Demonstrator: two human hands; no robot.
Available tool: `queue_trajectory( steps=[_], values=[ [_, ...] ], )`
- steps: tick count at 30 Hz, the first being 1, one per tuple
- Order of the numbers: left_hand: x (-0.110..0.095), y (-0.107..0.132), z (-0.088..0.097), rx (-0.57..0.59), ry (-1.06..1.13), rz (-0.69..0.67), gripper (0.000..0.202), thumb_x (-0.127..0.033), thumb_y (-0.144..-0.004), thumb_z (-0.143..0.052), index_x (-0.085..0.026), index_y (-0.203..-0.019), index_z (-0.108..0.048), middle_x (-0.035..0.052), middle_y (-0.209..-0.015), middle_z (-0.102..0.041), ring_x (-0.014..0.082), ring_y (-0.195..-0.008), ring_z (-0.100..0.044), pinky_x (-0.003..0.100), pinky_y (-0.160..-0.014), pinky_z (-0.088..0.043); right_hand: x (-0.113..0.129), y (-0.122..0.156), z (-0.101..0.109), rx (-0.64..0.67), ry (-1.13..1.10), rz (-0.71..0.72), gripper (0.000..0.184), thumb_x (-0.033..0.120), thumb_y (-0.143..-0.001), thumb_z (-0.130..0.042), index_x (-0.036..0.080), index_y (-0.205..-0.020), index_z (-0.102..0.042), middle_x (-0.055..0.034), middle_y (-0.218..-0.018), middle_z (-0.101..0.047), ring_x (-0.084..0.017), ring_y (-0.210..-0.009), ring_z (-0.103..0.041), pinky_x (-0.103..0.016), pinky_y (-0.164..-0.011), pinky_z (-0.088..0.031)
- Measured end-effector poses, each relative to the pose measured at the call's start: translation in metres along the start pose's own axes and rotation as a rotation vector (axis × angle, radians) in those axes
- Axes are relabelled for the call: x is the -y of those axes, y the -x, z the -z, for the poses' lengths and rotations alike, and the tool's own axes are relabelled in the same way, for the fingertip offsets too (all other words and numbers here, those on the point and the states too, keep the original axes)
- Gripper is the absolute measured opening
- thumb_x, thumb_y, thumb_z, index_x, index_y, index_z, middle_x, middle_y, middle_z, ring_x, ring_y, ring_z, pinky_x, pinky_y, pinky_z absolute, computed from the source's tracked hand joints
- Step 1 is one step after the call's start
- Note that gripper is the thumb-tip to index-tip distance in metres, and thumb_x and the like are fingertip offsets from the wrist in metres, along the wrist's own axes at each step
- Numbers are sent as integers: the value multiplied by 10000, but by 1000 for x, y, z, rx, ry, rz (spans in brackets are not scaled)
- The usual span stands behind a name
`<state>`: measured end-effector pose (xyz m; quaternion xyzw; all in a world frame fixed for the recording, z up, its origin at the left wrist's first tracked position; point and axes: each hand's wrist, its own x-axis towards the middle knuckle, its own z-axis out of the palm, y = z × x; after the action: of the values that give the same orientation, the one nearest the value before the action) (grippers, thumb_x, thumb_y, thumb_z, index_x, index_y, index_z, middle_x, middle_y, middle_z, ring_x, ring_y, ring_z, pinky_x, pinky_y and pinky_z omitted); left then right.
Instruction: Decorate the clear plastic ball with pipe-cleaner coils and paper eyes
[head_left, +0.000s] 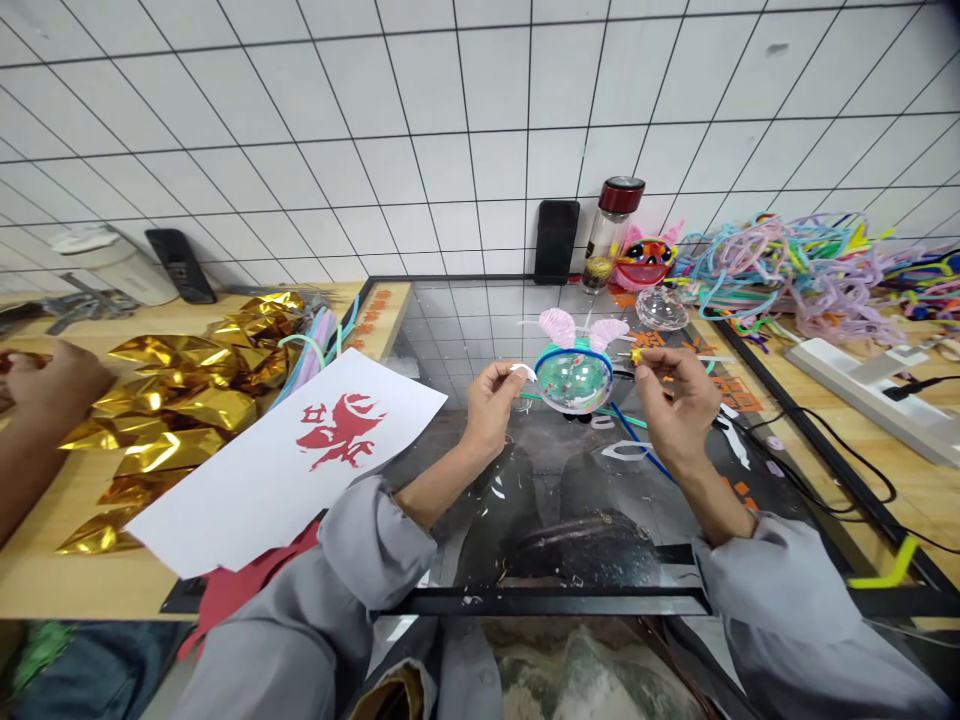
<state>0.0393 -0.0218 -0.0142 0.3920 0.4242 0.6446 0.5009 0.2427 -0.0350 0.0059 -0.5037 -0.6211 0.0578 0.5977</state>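
A clear plastic ball [574, 380] ringed with a blue pipe cleaner and topped by two pink fuzzy ears sits on the glass table [450, 330]. To the ball's left, my left hand [491, 405] pinches a small white curved strip [524, 371]. My right hand [675, 400] is closed to the right of the ball, holding a tiny yellow piece [637, 355] and a blue pipe cleaner [637, 440] that trails down toward me.
A white sheet with a red paper cutout [341, 430] lies left, beside crumpled gold foil [187, 385]. Another person's hand [52, 380] works at far left. Behind stand a phone [556, 240], a jar [609, 235], a clear half dome [661, 308] and a pipe-cleaner pile [810, 265].
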Motion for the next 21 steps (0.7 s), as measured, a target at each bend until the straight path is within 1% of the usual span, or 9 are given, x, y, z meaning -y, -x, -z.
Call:
queue_trajectory(
  steps=[2,3,5,7,9,12,17,19,21],
  values=[
    [-4,4,-1,25,7,-106,195,-342,-703,-728,-172,-736,-637,2,-768,-625,105,-716,-529,233,-680,-418,24,5,-4,72,56,167,98,249,-828,-578,231,-908,-631,-37,-803,-636,-194,-785,-598,-355,-749,-497],
    [-7,6,-2,49,15,-149,195,-347,-716,-725,-175,-739,-634,5,-791,-631,107,-726,-534,238,-694,-424,35,7,-8,120,57,214,107,236,-833,-577,232,-925,-634,-41,-817,-644,-197,-801,-605,-354,-753,-500],
    [-13,13,-4,114,34,-194,173,-336,-745,-712,-181,-753,-634,10,-822,-640,107,-732,-546,243,-700,-434,54,11,-16,177,29,239,141,221,-862,-549,232,-971,-638,-56,-879,-662,-195,-821,-617,-343,-736,-507],
    [-18,20,-6,170,45,-202,147,-319,-761,-702,-183,-764,-644,18,-841,-653,115,-756,-566,248,-710,-443,66,13,-24,236,-8,222,161,231,-877,-544,227,-1005,-641,-61,-912,-671,-182,-793,-621,-322,-695,-510],
    [-22,26,-8,202,61,-179,154,-322,-761,-703,-180,-746,-646,23,-840,-666,122,-774,-582,254,-724,-453,71,14,-29,276,-47,196,143,237,-876,-560,223,-985,-651,-43,-862,-679,-159,-724,-613,-294,-641,-500],
    [-26,30,-10,228,95,-110,197,-348,-738,-722,-171,-716,-638,18,-791,-671,104,-690,-565,251,-686,-456,71,17,-30,278,-101,144,88,217,-859,-592,217,-901,-668,-10,-758,-678,-134,-641,-595,-265,-585,-477],
    [-26,33,-13,261,149,-9,267,-366,-677,-767,-156,-672,-601,16,-720,-662,100,-627,-574,238,-598,-460,69,21,-25,257,-142,59,67,219,-844,-611,225,-823,-675,1,-725,-680,-134,-624,-596,-276,-583,-480],
    [-27,34,-14,279,182,34,264,-325,-652,-788,-159,-706,-590,5,-696,-654,92,-590,-572,230,-567,-457,68,22,-22,243,-162,40,64,218,-840,-616,230,-810,-671,3,-714,-673,-139,-634,-598,-280,-589,-484],
    [-29,35,-16,297,222,86,295,-276,-635,-798,-174,-827,-598,-19,-673,-635,84,-561,-561,223,-545,-450,66,23,-20,220,-170,40,65,208,-839,-615,233,-804,-663,2,-704,-664,-145,-641,-601,-284,-592,-487]
  ],
)
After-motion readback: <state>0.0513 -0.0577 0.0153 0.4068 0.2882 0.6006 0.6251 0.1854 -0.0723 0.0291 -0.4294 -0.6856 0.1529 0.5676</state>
